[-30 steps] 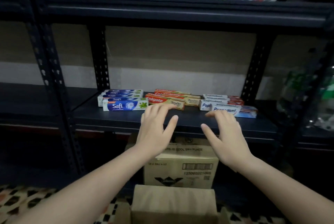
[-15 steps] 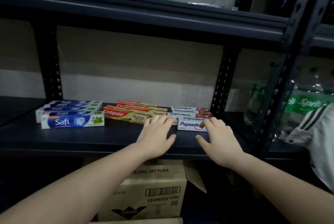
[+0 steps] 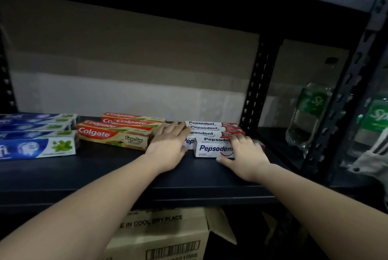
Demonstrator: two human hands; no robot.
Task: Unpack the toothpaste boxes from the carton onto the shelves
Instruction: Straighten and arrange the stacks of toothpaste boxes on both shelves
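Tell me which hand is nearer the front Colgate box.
Left. The left hand lies flat on the shelf right beside the front Colgate box, at its right end. The right hand is farther right, on the front Pepsodent box.

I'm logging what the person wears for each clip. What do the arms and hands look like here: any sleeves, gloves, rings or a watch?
Both forearms are bare up to the frame edge, with no sleeves in view. The left hand and right hand wear no gloves, and no ring, watch or bracelet shows.
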